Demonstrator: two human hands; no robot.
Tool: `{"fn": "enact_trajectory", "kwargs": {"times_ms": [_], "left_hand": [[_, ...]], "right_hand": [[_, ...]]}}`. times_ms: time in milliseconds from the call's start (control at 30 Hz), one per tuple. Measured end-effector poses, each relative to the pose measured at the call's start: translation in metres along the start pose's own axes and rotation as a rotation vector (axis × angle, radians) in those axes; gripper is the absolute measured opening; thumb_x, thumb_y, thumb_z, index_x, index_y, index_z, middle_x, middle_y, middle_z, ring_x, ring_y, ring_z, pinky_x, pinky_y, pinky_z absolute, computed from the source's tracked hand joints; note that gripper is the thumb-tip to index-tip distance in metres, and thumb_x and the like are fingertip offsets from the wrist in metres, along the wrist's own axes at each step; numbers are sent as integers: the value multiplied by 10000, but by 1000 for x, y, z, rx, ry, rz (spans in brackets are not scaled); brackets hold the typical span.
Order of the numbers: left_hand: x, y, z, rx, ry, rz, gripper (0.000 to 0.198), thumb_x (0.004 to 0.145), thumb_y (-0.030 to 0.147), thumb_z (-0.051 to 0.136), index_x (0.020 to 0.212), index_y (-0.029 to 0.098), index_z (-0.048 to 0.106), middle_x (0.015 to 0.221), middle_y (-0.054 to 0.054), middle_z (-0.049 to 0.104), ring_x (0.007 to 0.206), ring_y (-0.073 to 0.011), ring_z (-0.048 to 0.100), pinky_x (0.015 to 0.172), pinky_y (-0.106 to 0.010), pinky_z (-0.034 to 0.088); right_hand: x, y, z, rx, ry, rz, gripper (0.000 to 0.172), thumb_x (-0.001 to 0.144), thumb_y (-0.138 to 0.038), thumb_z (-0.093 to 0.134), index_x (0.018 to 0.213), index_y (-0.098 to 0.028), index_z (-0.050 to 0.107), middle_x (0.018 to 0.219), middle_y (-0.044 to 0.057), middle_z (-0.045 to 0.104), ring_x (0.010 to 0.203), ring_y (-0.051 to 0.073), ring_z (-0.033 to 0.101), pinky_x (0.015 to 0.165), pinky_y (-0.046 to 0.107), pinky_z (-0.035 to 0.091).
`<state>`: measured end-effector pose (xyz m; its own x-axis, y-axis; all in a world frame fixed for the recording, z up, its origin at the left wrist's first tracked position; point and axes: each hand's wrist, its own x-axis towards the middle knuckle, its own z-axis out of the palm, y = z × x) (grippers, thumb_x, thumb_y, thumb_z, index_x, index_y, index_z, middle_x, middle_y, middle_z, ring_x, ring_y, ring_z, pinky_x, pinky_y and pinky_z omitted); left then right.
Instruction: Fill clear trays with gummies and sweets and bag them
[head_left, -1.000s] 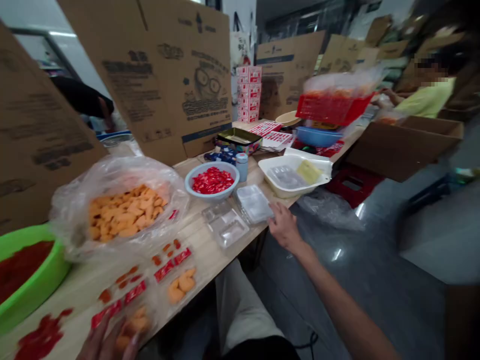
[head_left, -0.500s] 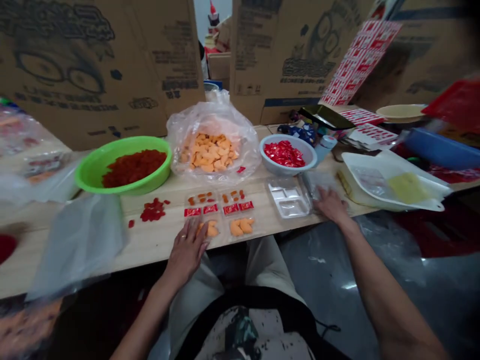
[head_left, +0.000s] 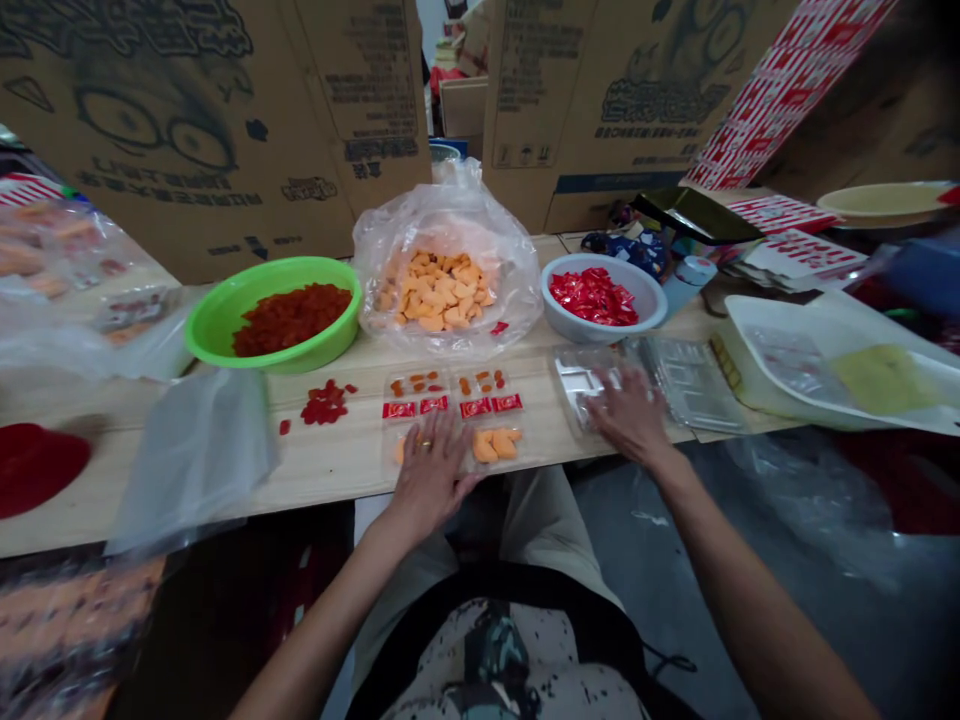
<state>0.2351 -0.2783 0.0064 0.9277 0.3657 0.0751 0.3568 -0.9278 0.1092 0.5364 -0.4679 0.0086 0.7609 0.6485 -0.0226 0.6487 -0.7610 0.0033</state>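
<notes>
My left hand (head_left: pixel 433 475) lies with fingers stretched over the front of a clear plastic tray (head_left: pixel 388 412), covering most of its orange pieces. Beside it is a second filled tray with brown-red pieces, two red packets (head_left: pixel 475 407) and orange fan-shaped pieces (head_left: pixel 496 444). My right hand (head_left: pixel 630 412) is spread over empty clear compartment trays (head_left: pixel 571 372); whether it grips one is hidden. Further right lies another group of empty trays (head_left: pixel 694 380). Dark red pieces (head_left: pixel 324 403) lie loose left of the filled trays.
Behind stand a green bowl (head_left: pixel 196 335) of red-brown pieces, a plastic bag (head_left: pixel 517 235) of orange pieces and a pale blue bowl (head_left: pixel 551 318) of red packets. Plastic sleeves (head_left: pixel 199 450) lie left, a white bin (head_left: pixel 750 400) right. Cardboard boxes (head_left: pixel 315 200) line the back.
My right hand has moved left from the right-hand group of empty trays onto the left-hand one. My left hand stays at the filled tray, covering more of its front. The view has shifted.
</notes>
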Motion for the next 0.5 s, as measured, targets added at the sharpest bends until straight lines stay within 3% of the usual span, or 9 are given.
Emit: {"fn": "enact_trajectory", "kwargs": {"times_ms": [100, 200, 300, 400, 500], "left_hand": [[20, 17, 4, -20, -53, 111, 679, 943, 549, 488, 1535, 254, 335, 1630, -122, 203, 1489, -385, 181, 1162, -595, 220], [31, 21, 11, -15, -76, 127, 674, 944, 546, 483, 1526, 230, 358, 1598, -125, 297, 1457, -396, 266, 1141, -600, 257], [41, 15, 17, -10, -1, 120, 738, 921, 600, 478, 1527, 198, 357, 1587, -138, 318, 1455, -398, 269, 1142, -591, 252], [53, 8, 20, -20, 28, 159, 777, 900, 646, 463, 1525, 195, 362, 1576, -144, 337, 1462, -393, 258, 1147, -595, 234], [62, 7, 15, -30, -3, 183, 762, 903, 629, 458, 1510, 174, 388, 1545, -162, 387, 1427, -392, 336, 1133, -606, 256]], "right_hand": [[-11, -38, 8, -29, -81, -99, 637, 964, -519, 363, 1557, -321, 240, 1639, 114, 147, 1474, 401, 153, 1126, 637, 173], [-11, -42, 7, -8, -107, -124, 665, 950, -501, 417, 1563, -327, 226, 1641, 109, 139, 1471, 416, 148, 1130, 637, 154], [2, -12, -7, 70, -53, -29, 630, 974, -520, 361, 1562, -343, 220, 1645, 107, 116, 1477, 393, 150, 1127, 615, 199], [21, 39, -24, 95, 36, 318, 684, 970, -563, 338, 1577, -294, 175, 1639, 157, 84, 1472, 420, 145, 1108, 638, 221], [37, 89, -30, 98, -121, 500, 780, 937, -630, 375, 1589, -290, 113, 1642, 174, 15, 1475, 447, 106, 1088, 696, 202]]}}
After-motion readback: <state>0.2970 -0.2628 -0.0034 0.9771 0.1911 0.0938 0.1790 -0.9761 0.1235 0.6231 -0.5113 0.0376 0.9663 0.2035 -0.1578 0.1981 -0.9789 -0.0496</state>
